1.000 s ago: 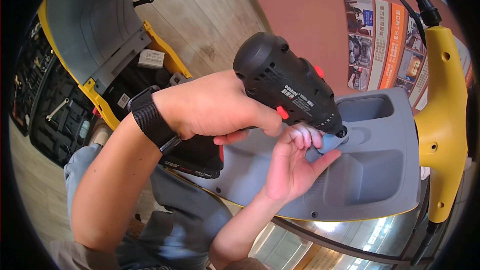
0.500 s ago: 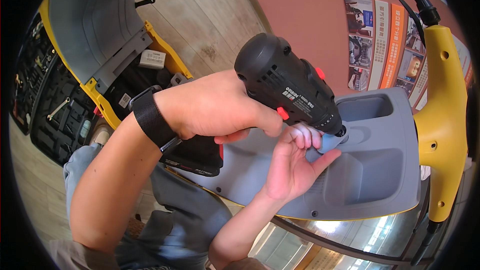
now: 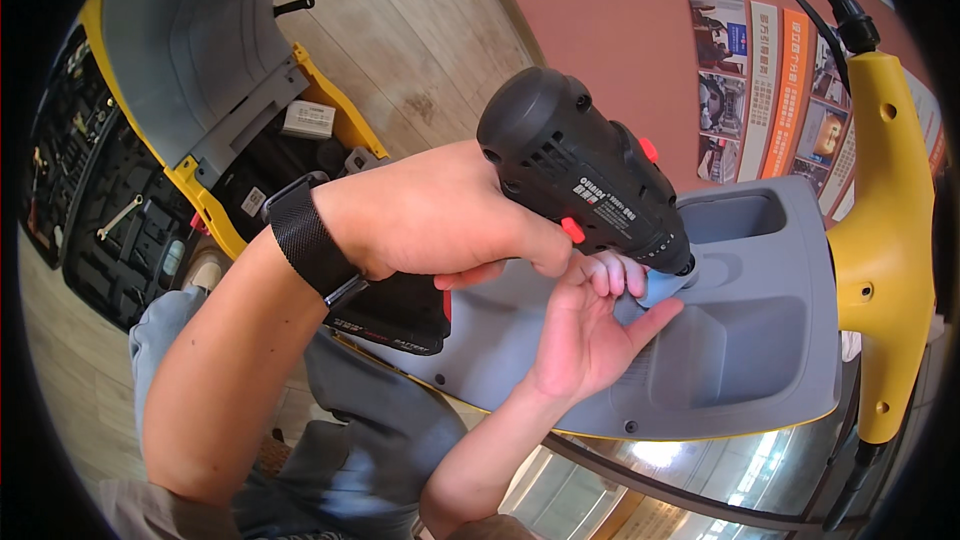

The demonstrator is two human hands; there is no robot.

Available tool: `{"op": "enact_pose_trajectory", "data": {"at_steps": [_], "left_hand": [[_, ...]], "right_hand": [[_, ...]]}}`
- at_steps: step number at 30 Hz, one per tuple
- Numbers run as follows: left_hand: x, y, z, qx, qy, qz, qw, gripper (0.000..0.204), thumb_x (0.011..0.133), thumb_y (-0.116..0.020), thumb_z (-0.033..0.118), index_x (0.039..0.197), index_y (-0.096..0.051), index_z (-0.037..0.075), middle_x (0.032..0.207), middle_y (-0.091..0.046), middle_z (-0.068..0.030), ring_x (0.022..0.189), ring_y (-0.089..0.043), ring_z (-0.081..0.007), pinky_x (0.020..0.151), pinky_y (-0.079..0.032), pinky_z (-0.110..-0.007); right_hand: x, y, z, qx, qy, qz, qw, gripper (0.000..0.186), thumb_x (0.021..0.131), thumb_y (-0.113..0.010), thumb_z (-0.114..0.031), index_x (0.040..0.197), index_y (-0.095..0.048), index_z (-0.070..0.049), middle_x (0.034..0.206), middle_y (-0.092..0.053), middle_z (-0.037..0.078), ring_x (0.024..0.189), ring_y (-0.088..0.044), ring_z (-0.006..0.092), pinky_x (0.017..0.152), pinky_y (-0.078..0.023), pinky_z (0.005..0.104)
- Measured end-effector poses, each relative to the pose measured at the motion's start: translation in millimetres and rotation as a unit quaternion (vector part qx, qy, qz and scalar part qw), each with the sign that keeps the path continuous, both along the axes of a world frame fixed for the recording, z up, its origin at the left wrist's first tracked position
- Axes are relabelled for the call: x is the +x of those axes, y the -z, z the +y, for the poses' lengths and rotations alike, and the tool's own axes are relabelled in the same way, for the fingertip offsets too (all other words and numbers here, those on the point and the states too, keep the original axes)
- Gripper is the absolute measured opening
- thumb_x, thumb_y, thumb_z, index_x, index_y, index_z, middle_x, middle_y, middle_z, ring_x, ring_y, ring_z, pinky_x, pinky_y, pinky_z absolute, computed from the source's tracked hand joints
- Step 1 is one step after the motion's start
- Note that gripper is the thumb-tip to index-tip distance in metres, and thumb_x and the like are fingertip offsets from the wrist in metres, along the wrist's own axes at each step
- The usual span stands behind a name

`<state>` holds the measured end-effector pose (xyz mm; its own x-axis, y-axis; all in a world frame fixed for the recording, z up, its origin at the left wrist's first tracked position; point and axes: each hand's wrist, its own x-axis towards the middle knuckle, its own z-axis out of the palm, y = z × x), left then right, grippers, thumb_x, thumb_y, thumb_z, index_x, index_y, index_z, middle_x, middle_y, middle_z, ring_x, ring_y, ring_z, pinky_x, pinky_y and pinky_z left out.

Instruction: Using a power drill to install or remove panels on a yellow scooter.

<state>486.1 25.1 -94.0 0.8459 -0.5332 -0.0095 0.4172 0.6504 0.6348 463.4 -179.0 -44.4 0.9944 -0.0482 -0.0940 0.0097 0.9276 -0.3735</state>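
My left hand (image 3: 440, 210), with a black watch band at the wrist, is closed round the grip of a black cordless drill (image 3: 580, 175) with red buttons. The drill tilts down to the right, its chuck (image 3: 685, 266) close to the grey panel (image 3: 720, 275) of a yellow-edged machine. My right hand (image 3: 590, 335) lies palm up beside the chuck. Its fingers are curled and its thumb stretches right, on either side of a pale blue-grey piece (image 3: 660, 287) that I cannot identify. The drill's battery (image 3: 390, 320) shows below my left wrist; the bit's tip is hidden.
Recessed trays (image 3: 735, 355) shape the panel, and a yellow handlebar (image 3: 880, 240) stands at its right. A raised grey cover (image 3: 200, 40) is at the upper left, with a small white box (image 3: 308, 119) below it. An open black tool case (image 3: 125, 250) lies at far left.
The drill and my left hand have shifted slightly to the right. My right hand stays in nearly the same place beside the chuck.
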Motion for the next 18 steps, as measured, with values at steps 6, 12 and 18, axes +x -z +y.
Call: {"op": "enact_pose_trajectory", "data": {"at_steps": [6, 12, 18], "left_hand": [[0.4, 0.0, 0.8, 0.011, 0.001, -0.008, 1.0, 0.012, 0.078, -0.071, 0.003, 0.088, -0.066, 0.0, 0.068, -0.06, 0.0016, 0.047, -0.047, -0.0069, 0.043, -0.035, -0.026], [-3.4, 0.1, 6.7, 0.04, 0.012, -0.002, 0.999, 0.014, 0.079, -0.073, 0.004, 0.092, -0.069, -0.001, 0.072, -0.064, -0.0002, 0.048, -0.048, -0.0063, 0.044, -0.036, -0.025], [-10.3, 1.2, 23.5, 0.087, 0.001, -0.014, 0.996, 0.012, 0.08, -0.072, 0.008, 0.089, -0.068, 0.001, 0.069, -0.06, 0.0003, 0.049, -0.047, -0.0079, 0.045, -0.035, -0.027]], "right_hand": [[-0.6, -1.5, 1.8, 0.022, -0.007, 0.012, 1.0, 0.034, 0.096, -0.074, -0.034, 0.105, -0.056, -0.006, 0.089, -0.045, 0.001, 0.085, -0.04, 0.0171, 0.077, -0.034, 0.0323], [-1.7, 0.4, -2.1, 0.01, 0.005, 0.019, 1.0, 0.035, 0.095, -0.076, -0.034, 0.103, -0.057, -0.006, 0.089, -0.045, 0.001, 0.085, -0.04, 0.0166, 0.077, -0.034, 0.0314], [0.0, 2.3, -1.3, -0.02, 0.002, 0.012, 1.0, 0.034, 0.094, -0.077, -0.033, 0.099, -0.058, -0.006, 0.089, -0.047, 0.0, 0.085, -0.04, 0.0166, 0.076, -0.034, 0.0314]]}}
